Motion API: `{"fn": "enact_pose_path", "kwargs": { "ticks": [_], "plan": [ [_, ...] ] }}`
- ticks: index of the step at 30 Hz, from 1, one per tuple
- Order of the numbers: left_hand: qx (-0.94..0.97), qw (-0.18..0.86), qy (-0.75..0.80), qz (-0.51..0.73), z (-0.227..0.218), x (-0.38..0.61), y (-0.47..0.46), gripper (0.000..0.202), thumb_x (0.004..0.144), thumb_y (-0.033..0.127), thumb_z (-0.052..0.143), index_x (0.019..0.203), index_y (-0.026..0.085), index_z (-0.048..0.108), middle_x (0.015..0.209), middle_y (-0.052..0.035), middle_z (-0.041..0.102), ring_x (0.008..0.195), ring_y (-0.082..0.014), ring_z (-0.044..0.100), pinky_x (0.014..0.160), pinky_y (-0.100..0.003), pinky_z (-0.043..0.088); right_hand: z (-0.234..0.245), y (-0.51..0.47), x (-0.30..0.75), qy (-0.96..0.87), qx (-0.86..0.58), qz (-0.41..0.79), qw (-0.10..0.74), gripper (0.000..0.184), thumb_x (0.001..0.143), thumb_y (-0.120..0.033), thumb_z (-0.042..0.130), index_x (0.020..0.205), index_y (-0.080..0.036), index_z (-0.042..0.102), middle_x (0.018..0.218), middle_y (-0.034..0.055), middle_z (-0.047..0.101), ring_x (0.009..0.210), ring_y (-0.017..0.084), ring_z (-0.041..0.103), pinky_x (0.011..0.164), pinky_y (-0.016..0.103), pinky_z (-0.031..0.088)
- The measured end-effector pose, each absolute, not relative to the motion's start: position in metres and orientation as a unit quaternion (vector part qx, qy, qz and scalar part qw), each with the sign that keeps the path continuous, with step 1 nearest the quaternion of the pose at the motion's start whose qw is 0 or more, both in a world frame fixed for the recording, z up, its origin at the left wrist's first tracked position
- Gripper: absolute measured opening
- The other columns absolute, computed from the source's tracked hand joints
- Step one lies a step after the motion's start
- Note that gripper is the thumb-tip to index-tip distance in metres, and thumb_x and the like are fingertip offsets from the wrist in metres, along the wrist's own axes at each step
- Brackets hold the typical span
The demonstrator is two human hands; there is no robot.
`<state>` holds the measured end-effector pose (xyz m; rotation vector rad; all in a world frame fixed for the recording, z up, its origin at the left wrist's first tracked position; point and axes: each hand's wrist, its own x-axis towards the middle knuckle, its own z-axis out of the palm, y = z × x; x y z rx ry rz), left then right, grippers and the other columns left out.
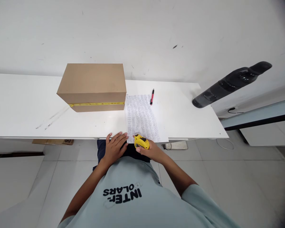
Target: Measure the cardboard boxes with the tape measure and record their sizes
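My right hand (150,151) is closed around a yellow and black tape measure (142,141), just at the table's front edge, over the lower end of a sheet of paper. The paper (142,117) is covered in dense lines of writing and overhangs the edge slightly. My left hand (115,145) lies with fingers stretched out on the table edge, its fingertips close to the paper's left side. Beyond the paper's right side lies a red and black pen (152,97). A closed brown cardboard box (95,79), banded by a yellow strip (97,104), stands behind my left hand.
The white table (185,117) runs along a wall. A dark cylindrical device (218,90) stands at its right end. Below the table are a flat pale object (178,145) with a cable, and a piece of cardboard (52,142) on the left.
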<state>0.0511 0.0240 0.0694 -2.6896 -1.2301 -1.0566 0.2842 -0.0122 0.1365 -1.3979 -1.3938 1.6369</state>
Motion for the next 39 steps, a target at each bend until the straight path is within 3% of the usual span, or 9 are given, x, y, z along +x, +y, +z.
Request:
{"fn": "enact_pose_path", "kwargs": {
  "ticks": [5, 11, 16, 19, 22, 24, 27, 32, 39],
  "plan": [
    [-0.857, -0.003, -0.391, -0.336, 0.068, 0.051, 0.024, 0.038, 0.097, 0.027, 0.062, 0.135, 0.034, 0.062, 0.129, -0.0013, 0.074, 0.124, -0.0233, 0.068, 0.122, -0.046, 0.026, 0.132, -0.02, 0.286, -0.482, -0.571, 0.597, 0.293, 0.03, 0.083, -0.053, 0.073, 0.084, -0.024, 0.066, 0.071, 0.0001, 0.054, 0.065, 0.017, 0.05, 0.062, 0.032, 0.046],
    [-0.85, -0.009, -0.392, -0.351, 0.066, 0.052, 0.025, 0.036, 0.097, 0.027, 0.063, 0.132, 0.033, 0.063, 0.129, -0.0005, 0.074, 0.123, -0.0237, 0.068, 0.121, -0.047, 0.025, 0.138, -0.034, 0.306, -0.428, -0.616, 0.561, 0.349, 0.036, 0.082, -0.054, 0.073, 0.103, -0.025, 0.07, 0.073, 0.0017, 0.06, 0.067, 0.02, 0.055, 0.065, 0.035, 0.05],
    [-0.851, -0.001, -0.388, -0.354, 0.068, 0.053, 0.025, 0.034, 0.096, 0.027, 0.064, 0.13, 0.032, 0.064, 0.128, -0.0001, 0.074, 0.121, -0.0235, 0.069, 0.121, -0.047, 0.025, 0.126, -0.051, 0.295, -0.445, -0.632, 0.535, 0.341, 0.075, 0.082, -0.052, 0.077, 0.148, -0.028, 0.05, 0.119, 0.0075, 0.069, 0.108, 0.028, 0.064, 0.095, 0.044, 0.053],
    [-0.854, 0.011, -0.384, -0.352, 0.069, 0.052, 0.026, 0.033, 0.096, 0.027, 0.064, 0.129, 0.03, 0.064, 0.128, -0.0002, 0.075, 0.12, -0.023, 0.07, 0.12, -0.046, 0.026, 0.129, -0.049, 0.291, -0.458, -0.625, 0.545, 0.32, 0.087, 0.081, -0.051, 0.078, 0.156, -0.029, 0.041, 0.131, 0.0089, 0.066, 0.115, 0.029, 0.064, 0.104, 0.048, 0.049],
    [-0.856, 0.015, -0.381, -0.348, 0.069, 0.052, 0.027, 0.03, 0.097, 0.027, 0.063, 0.127, 0.03, 0.065, 0.127, -0.0005, 0.075, 0.118, -0.0234, 0.07, 0.118, -0.047, 0.028, 0.143, -0.025, 0.299, -0.476, -0.623, 0.528, 0.326, 0.077, 0.078, -0.051, 0.081, 0.146, -0.028, 0.053, 0.115, 0.0069, 0.07, 0.099, 0.026, 0.066, 0.093, 0.044, 0.053],
    [-0.856, 0.018, -0.38, -0.35, 0.068, 0.051, 0.028, 0.029, 0.098, 0.027, 0.063, 0.126, 0.03, 0.066, 0.126, -0.001, 0.075, 0.117, -0.024, 0.071, 0.118, -0.047, 0.028, 0.154, 0.001, 0.308, -0.478, -0.609, 0.539, 0.333, 0.058, 0.079, -0.052, 0.08, 0.127, -0.025, 0.065, 0.092, 0.0046, 0.071, 0.077, 0.021, 0.062, 0.071, 0.035, 0.053],
    [-0.855, 0.02, -0.376, -0.356, 0.067, 0.051, 0.029, 0.031, 0.097, 0.027, 0.063, 0.128, 0.03, 0.065, 0.126, -0.0013, 0.076, 0.118, -0.0238, 0.07, 0.12, -0.047, 0.026, 0.161, 0.039, 0.319, -0.408, -0.552, 0.625, 0.373, 0.049, 0.084, -0.063, 0.066, 0.107, -0.02, 0.068, 0.059, -0.0005, 0.06, 0.046, 0.011, 0.037, 0.044, 0.025, 0.029],
    [-0.855, 0.013, -0.378, -0.355, 0.069, 0.051, 0.024, 0.037, 0.097, 0.025, 0.063, 0.134, 0.032, 0.063, 0.127, -0.0013, 0.075, 0.121, -0.0221, 0.069, 0.122, -0.043, 0.026, 0.157, 0.039, 0.313, -0.266, -0.493, 0.694, 0.452, 0.059, 0.086, -0.067, 0.056, 0.113, -0.015, 0.066, 0.049, -0.005, 0.052, 0.038, 0.006, 0.018, 0.042, 0.024, 0.02],
    [-0.854, 0.018, -0.375, -0.361, 0.07, 0.052, 0.026, 0.034, 0.096, 0.025, 0.065, 0.13, 0.031, 0.065, 0.126, -0.0006, 0.076, 0.117, -0.0222, 0.071, 0.12, -0.043, 0.027, 0.138, -0.03, 0.283, -0.308, -0.559, 0.624, 0.452, 0.086, 0.083, -0.064, 0.066, 0.151, -0.017, 0.044, 0.056, -0.0047, 0.057, 0.044, 0.011, 0.039, 0.041, 0.02, 0.024]
  ]
}}
